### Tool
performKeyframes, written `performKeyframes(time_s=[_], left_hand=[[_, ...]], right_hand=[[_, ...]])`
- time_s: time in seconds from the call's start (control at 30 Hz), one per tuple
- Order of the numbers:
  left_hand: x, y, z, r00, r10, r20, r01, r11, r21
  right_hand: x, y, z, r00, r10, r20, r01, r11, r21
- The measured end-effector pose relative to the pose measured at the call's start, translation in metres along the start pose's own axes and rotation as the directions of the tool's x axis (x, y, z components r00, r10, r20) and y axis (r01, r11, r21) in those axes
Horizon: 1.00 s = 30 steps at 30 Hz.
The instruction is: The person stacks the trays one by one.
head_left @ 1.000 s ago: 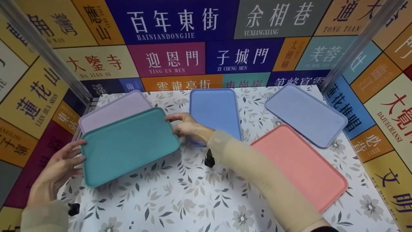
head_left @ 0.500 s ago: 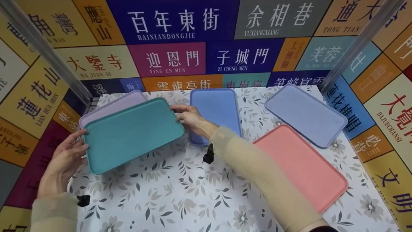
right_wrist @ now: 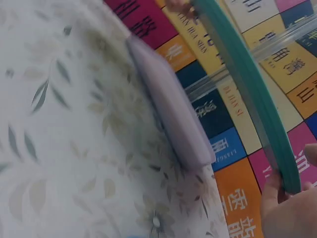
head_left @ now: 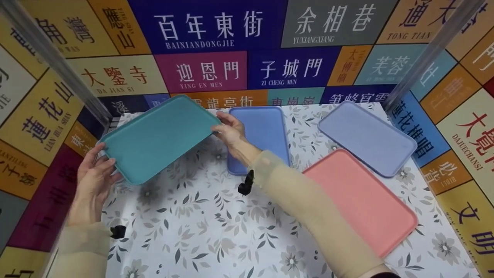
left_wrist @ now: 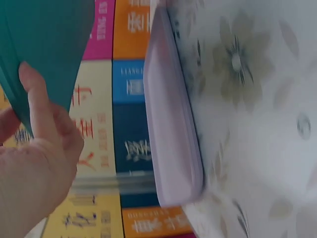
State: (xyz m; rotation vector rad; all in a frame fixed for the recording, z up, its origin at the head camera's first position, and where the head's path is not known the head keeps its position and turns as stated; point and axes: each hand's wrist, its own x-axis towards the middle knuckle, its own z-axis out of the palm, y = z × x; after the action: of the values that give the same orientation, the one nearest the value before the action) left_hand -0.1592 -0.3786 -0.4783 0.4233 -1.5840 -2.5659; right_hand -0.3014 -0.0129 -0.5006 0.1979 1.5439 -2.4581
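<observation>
Both of my hands hold a teal tray (head_left: 162,137) by its opposite short ends. My left hand (head_left: 94,173) grips its left end, thumb and fingers on either side of the rim, while my right hand (head_left: 235,135) pinches the right end. In both wrist views the teal tray is raised off the table. A lilac tray (left_wrist: 171,124) lies below it near the back left edge, apart from it; in the head view the teal tray hides it. Just behind and below my right hand lies a blue tray (head_left: 266,135), partly covered by that hand.
A coral tray (head_left: 370,204) lies at the right, partly under my right sleeve (head_left: 308,208) in view. Behind it is a periwinkle tray (head_left: 366,137). Sign-printed panels (head_left: 208,27) and metal posts (head_left: 428,54) border the flower-patterned tabletop (head_left: 216,239).
Both hands have lifted the teal tray and moved it away from me, toward the back. It now covers the lilac tray in the head view. The other trays stay where they were.
</observation>
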Motion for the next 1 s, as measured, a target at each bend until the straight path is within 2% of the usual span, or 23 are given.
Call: performKeyframes(time_s=[0.17,0.3,0.53,0.77,1.0], left_hand=[[0.009,-0.009,0.029,0.995,-0.013,-0.102,0.003,0.995,-0.098],[0.014,-0.017,0.042,0.988,0.003,-0.153,-0.025,0.990,-0.142],[0.018,-0.036,0.051,0.983,0.061,-0.175,-0.091,0.981,-0.168],[0.020,-0.048,0.054,0.978,0.100,-0.185,-0.116,0.990,-0.079],[0.018,-0.054,0.054,0.978,0.092,-0.188,-0.120,0.982,-0.144]], right_hand=[[-0.006,0.005,0.009,0.998,-0.052,-0.030,0.052,0.999,-0.007],[-0.012,0.013,0.020,0.999,-0.053,-0.015,0.053,0.999,0.006],[-0.026,0.030,0.043,0.999,-0.033,-0.008,0.033,0.999,-0.019],[-0.034,0.043,0.052,0.997,-0.028,-0.073,0.023,0.997,-0.072],[-0.036,0.046,0.057,0.989,-0.044,-0.140,0.027,0.992,-0.125]])
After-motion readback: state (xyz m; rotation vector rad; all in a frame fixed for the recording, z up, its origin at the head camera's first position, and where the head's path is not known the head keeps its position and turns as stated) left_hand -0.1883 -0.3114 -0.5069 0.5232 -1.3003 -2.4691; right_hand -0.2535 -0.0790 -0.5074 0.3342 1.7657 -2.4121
